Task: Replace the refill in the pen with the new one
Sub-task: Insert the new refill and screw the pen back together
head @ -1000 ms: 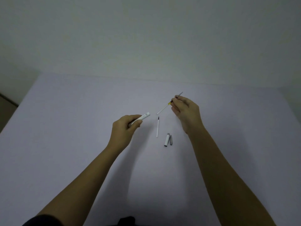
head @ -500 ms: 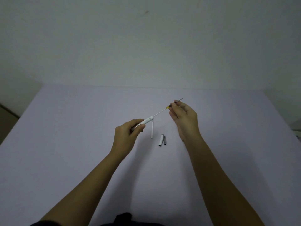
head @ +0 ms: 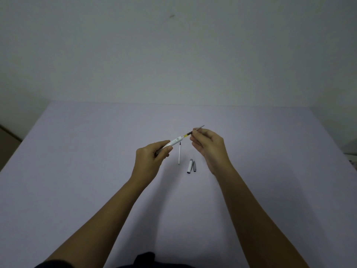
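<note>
Left hand [head: 152,157] grips the pen barrel [head: 172,143]. Right hand [head: 209,146] pinches the refill [head: 190,133], partly inside it. Both are above mid-bench [head: 77,151].

Pale lilac flat tabletop [head: 77,171], thin white refill with dark tip [head: 179,155] lying near centre, short white-and-grey pen cap [head: 189,166] touching small grey tapered pen piece [head: 194,166] just right of it

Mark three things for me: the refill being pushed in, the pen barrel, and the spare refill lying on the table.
refill being pushed in [head: 187,134], head view, on its yellow band just outside the barrel.
pen barrel [head: 174,142], head view, on the white end near its mouth.
spare refill [head: 179,156], head view, on mid white shaft.
</note>
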`<state>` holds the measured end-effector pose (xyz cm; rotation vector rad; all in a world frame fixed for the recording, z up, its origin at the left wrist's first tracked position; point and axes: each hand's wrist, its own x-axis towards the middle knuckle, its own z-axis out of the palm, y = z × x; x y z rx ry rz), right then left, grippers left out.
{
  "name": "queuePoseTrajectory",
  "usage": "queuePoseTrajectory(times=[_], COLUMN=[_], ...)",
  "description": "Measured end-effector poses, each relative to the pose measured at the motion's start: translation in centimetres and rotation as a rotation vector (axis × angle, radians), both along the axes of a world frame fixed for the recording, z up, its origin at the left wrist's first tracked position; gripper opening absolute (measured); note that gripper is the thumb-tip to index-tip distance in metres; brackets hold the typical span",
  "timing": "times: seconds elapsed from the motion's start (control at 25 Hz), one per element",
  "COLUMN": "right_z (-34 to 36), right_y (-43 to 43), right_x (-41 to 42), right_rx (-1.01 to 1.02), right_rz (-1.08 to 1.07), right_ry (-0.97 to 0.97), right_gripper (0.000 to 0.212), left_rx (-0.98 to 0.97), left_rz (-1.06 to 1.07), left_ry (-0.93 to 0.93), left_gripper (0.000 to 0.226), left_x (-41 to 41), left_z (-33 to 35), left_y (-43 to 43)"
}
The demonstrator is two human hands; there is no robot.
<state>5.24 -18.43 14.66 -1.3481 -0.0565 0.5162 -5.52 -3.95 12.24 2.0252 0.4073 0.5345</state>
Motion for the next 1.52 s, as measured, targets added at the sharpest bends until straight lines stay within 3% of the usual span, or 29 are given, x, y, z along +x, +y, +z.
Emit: queuePoseTrajectory(times=[0.2, 0.36, 0.44, 0.52, 0.64, 0.84, 1.04, 1.16, 1.32, 1.4, 1.52], right_z=[-1.3, -3.7, -6.1, -9.2, -12.7, -15.2, -15.8, -14.4, -9.8, -7.7, -5.5], right_y=[0.4, -0.1, -0.7, -1.4, -2.1, -1.4, -1.5, -1.5, -1.1, -0.9, -0.9], right_x=[-0.3, 1.5, 2.5, 3.2, 3.4, 3.8, 4.3, 4.9, 5.0, 5.0, 4.5], right_rx=[-0.074, -0.047, -0.252, -0.629, -0.940, -0.987, -0.994, -0.866, -0.223, -0.030, 0.104], right_rz=[0.103, 0.071, -0.024, -0.064, 0.105, 0.156, 0.140, 0.087, -0.089, -0.121, -0.123], right_ry=[0.002, 0.101, 0.083, -0.069, -0.246, -0.211, -0.192, -0.073, 0.164, 0.177, 0.144], right_gripper=[0.008, 0.009, 0.010, 0.016, 0.023, 0.032, 0.021, 0.012, 0.004, 0.003, 0.006], left_rx=[0.126, 0.084, 0.053, 0.028, -0.004, -0.025, -0.040, -0.045, 0.001, 0.023, 0.022], left_rz=[-0.009, 0.032, 0.043, 0.054, 0.072, 0.078, 0.091, 0.093, 0.056, 0.032, 0.010], left_ry=[-0.032, -0.030, -0.028, -0.023, -0.005, 0.028, 0.048, 0.066, 0.090, 0.093, 0.090], left_gripper=[0.012, 0.013, 0.012, 0.011, 0.010, 0.011, 0.011, 0.011, 0.012, 0.013, 0.014], left_x=[0.3, 0.8, 1.1, 1.5, 2.0, 2.5, 2.7, 2.5, 1.9, 1.6, 1.3], left_z=[-0.2, -0.6, -0.7, -0.8, -1.3, -2.4, -3.2, -3.7, -4.1, -4.1, -3.8], left_y=[0.1, 0.4, 0.7, 1.1, 1.8, 2.2, 2.4, 2.3, 1.9, 1.7, 1.2])
